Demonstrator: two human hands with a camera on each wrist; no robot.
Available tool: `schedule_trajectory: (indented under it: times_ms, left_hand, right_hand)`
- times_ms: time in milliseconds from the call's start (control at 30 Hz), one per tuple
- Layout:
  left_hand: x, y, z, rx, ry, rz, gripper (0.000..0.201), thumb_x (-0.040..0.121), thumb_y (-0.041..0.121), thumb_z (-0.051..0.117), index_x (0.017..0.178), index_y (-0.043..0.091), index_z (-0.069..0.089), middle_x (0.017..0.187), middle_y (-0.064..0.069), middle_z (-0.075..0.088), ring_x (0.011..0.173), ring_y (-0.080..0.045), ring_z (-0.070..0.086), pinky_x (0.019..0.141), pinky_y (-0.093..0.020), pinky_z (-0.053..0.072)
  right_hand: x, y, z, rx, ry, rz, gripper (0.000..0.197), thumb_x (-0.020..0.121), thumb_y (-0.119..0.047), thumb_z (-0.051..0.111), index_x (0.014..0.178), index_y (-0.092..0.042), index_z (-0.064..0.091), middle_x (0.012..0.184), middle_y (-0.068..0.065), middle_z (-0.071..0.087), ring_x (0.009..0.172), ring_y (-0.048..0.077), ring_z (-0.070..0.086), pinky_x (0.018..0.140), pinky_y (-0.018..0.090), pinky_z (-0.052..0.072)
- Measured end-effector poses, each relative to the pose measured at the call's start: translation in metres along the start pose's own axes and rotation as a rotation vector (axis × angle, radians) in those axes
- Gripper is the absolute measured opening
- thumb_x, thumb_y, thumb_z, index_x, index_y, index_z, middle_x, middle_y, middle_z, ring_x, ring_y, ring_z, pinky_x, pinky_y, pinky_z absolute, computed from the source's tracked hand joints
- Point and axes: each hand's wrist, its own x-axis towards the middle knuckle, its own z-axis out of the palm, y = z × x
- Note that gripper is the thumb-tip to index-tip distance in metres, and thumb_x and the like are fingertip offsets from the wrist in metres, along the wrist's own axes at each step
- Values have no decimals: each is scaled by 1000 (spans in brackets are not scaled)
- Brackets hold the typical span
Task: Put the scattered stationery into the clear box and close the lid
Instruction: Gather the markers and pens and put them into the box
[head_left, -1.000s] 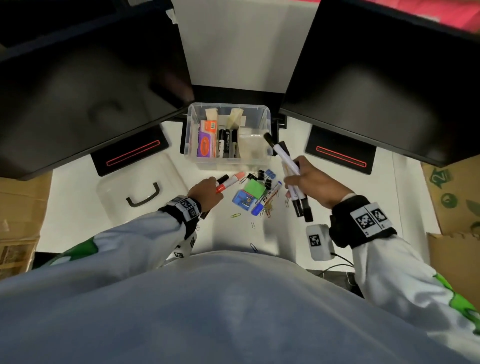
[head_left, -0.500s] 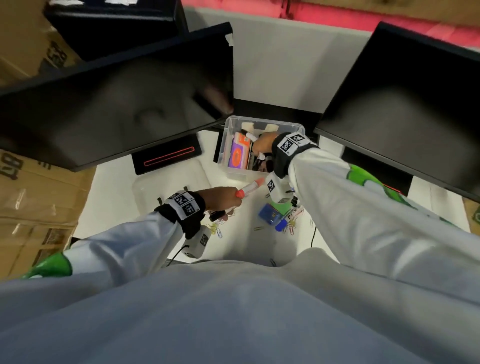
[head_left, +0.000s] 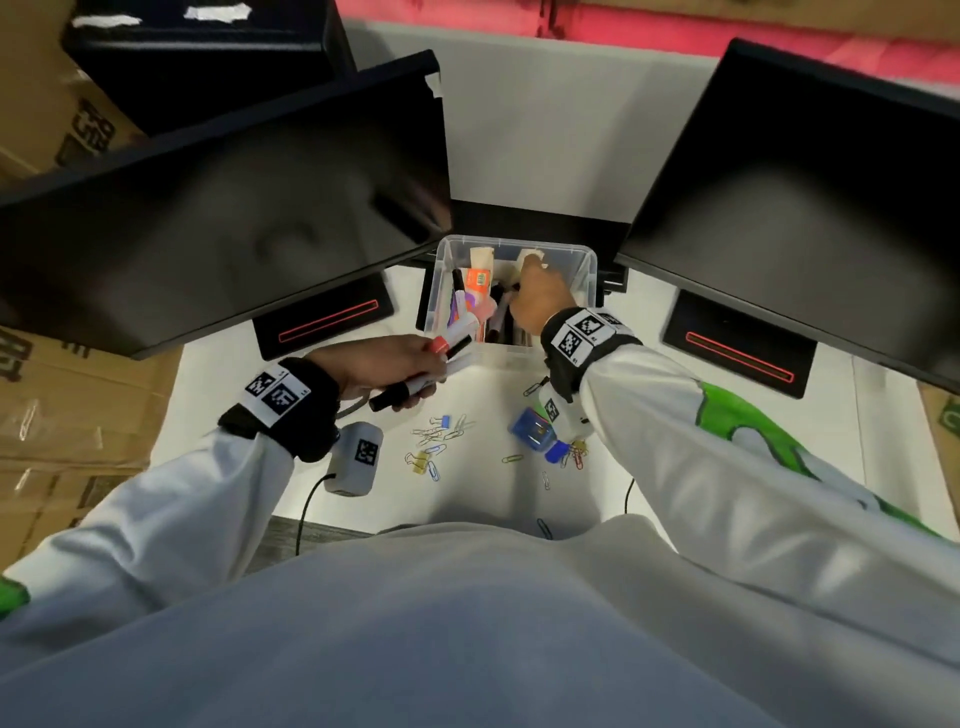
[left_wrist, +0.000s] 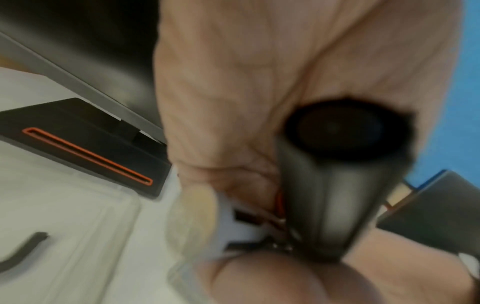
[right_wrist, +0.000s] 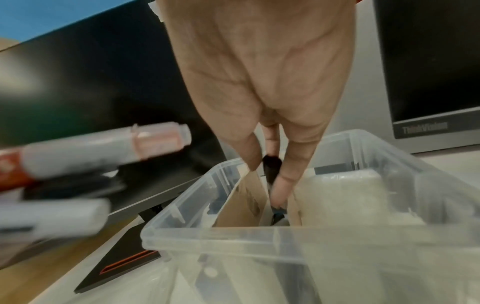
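Monitors (head_left: 234, 208) flank the box (head_left: 501, 356) at the bench's (head_left: 483, 504) rear. Right hand (head_left: 540, 301) pinches a pen (right_wrist: 271, 164) inside it between cards (right_wrist: 246, 201); left hand (head_left: 379, 364) grips markers (head_left: 457, 332) at its near wall. Clips (head_left: 431, 447) lie loose.

Your white tabletop (head_left: 483, 499) carries the clear box (head_left: 498, 356) your right hand (head_left: 540, 306) reaches into, paper clips (head_left: 436, 441) between your wrists, nearer your left hand (head_left: 379, 364), and a blue box (head_left: 530, 428) beside the right wrist.

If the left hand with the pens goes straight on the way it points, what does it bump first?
Probably the clear box: the left hand and its markers point at its near left corner. I cannot tell how high the hand is, so it might pass over the rim instead.
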Motion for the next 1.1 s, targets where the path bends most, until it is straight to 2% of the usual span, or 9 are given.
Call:
schedule_trajectory:
  times_ms: [200, 333, 367, 433, 500, 633, 767, 933, 1100]
  left_hand:
    - [31, 46, 14, -181, 235, 48, 18, 101, 18, 45, 112, 6, 51, 80, -8, 57, 64, -18, 56, 57, -28, 47]
    - [78, 79, 27, -166, 218, -73, 9, 96, 6, 45, 88, 3, 49, 70, -13, 53, 58, -22, 53, 42, -22, 46]
    - [87, 84, 29, -104, 227, -99, 7, 93, 5, 46, 89, 1, 50, 72, -14, 56, 61, -25, 56, 47, -26, 49]
    - [105, 89, 29, 83, 262, -111, 24, 94, 8, 48, 114, -2, 57, 99, -17, 65, 89, -34, 64, 80, -38, 58]
    - [117, 94, 30, 273, 288, -153, 42, 98, 14, 46, 138, 2, 46, 129, -16, 60, 118, -36, 60, 102, -41, 50]
    - [119, 99, 38, 519, 453, -73, 22, 96, 19, 51, 115, 6, 52, 104, -12, 67, 94, -27, 66, 79, -34, 54]
    - [116, 82, 20, 710, 815, 104, 27, 92, 13, 45, 111, 4, 62, 108, -16, 67, 99, -34, 66, 82, -42, 57]
    - [119, 64, 10, 828, 609, -161, 30, 97, 3, 40, 118, -4, 60, 121, -19, 65, 113, -34, 63, 88, -39, 53]
    - [133, 55, 8, 971, 499, -203, 22, 93, 8, 56, 110, -1, 66, 113, -17, 69, 105, -35, 67, 78, -39, 55]
  right_hand:
    - [-13, 28, -20, 26, 116, -68, 26, 95, -11, 50, 117, -5, 60, 124, 17, 56, 116, 34, 55, 95, 39, 46]
    - [-25, 57, -23, -99, 307, -32, 47, 89, -9, 54, 134, -5, 45, 133, 22, 43, 122, 40, 44, 100, 45, 42]
    - [-26, 61, -22, -81, 265, 5, 52, 89, -9, 55, 138, -5, 40, 136, 22, 40, 124, 41, 43, 101, 46, 41]
    - [-26, 66, -18, -19, 156, 75, 59, 88, -7, 53, 143, -5, 32, 140, 22, 35, 126, 42, 44, 100, 46, 42]
    - [-27, 68, -14, 19, 95, 110, 65, 89, -6, 51, 148, -5, 23, 145, 22, 32, 125, 42, 46, 100, 46, 43]
    - [-24, 68, -6, 90, 44, 141, 77, 91, -6, 52, 154, -8, 8, 152, 20, 26, 132, 40, 43, 105, 48, 40]
    - [-23, 74, 1, 67, 91, 107, 81, 91, -5, 53, 155, -8, 3, 153, 20, 26, 136, 38, 36, 108, 47, 38]
    - [-28, 79, 11, 78, 130, 67, 84, 93, -5, 53, 156, -10, -2, 149, 22, 30, 136, 36, 34, 110, 47, 38]
    - [-28, 86, 14, 57, 148, 26, 84, 93, -7, 54, 156, -10, -1, 144, 20, 35, 131, 34, 37, 108, 46, 40]
